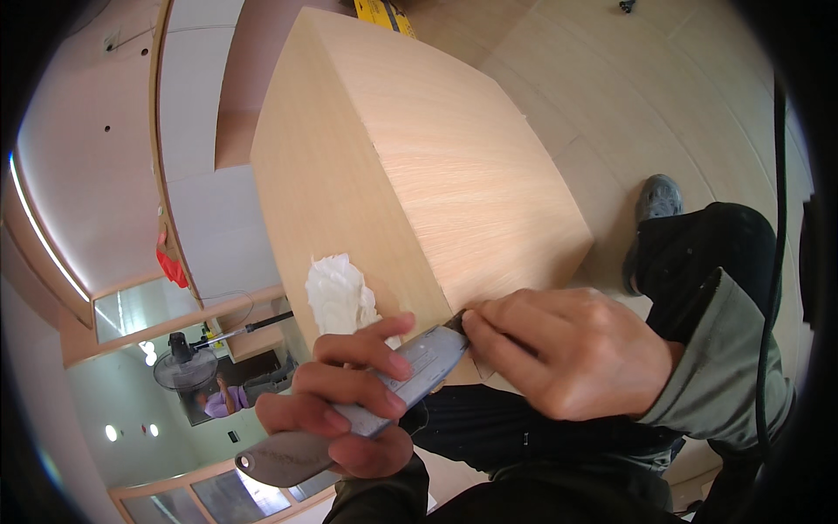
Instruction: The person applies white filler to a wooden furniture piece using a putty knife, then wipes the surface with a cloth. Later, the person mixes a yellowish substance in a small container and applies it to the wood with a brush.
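Note:
My left hand [358, 384] is wrapped round a grey putty knife [423, 362], its handle end with a hole pointing to the lower left. The knife's far end lies by the near corner of a wood-grain box or cabinet [463, 166]. My right hand [572, 349] is closed in a pinch at that same end, beside the corner. A small dark piece shows at its fingertips; what it is I cannot make out. A lump of white putty [336, 293] sits on the box's left panel, just beyond my left fingers.
My trouser leg and grey shoe [659, 197] are at the right on the tiled floor [672, 105]. A black cable [779, 175] hangs along the right edge. Left stand a fan [185, 362] and a person in purple [227, 400]. A yellow object [384, 16] lies behind the box.

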A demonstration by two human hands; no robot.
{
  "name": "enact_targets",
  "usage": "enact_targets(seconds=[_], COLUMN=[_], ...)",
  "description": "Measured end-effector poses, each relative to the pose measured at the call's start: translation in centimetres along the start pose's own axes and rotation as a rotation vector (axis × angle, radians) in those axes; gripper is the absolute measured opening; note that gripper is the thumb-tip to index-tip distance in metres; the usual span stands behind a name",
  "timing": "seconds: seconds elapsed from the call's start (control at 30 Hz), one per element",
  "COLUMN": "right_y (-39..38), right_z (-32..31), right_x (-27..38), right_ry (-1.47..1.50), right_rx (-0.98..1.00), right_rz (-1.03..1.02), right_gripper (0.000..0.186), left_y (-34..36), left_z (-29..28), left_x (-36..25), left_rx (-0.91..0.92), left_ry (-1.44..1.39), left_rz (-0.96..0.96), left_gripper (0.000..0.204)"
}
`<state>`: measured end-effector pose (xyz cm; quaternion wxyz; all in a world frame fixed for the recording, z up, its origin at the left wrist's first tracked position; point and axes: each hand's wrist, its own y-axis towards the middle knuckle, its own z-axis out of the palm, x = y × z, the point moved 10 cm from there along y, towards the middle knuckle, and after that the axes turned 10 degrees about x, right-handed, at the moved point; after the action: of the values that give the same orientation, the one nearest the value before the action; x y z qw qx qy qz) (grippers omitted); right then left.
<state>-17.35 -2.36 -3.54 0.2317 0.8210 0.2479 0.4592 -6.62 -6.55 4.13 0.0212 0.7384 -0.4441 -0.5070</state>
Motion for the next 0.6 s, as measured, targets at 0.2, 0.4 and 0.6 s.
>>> enact_targets(seconds=[0.2, 0.4, 0.6], right_y=[-0.3, 0.3, 0.3], right_z=[0.5, 0.2, 0.2], right_x=[1.3, 1.0, 1.1], right_ry=[-0.107, -0.1, -0.087], right_rx=[-0.03, -0.059, 0.013], right_rz=[-0.088, -0.056, -0.104], right_gripper=[0.029, 0.028, 0.037], left_y=[0.1, 0.6, 0.6], left_z=[0.9, 1.3, 1.4], left_x=[0.1, 0.4, 0.6], left_rx=[-0.001, 0.019, 0.048], left_ry=[-0.115, -0.025, -0.09], left_rz=[0.014, -0.019, -0.069], left_gripper=[0.031, 0.017, 0.016])
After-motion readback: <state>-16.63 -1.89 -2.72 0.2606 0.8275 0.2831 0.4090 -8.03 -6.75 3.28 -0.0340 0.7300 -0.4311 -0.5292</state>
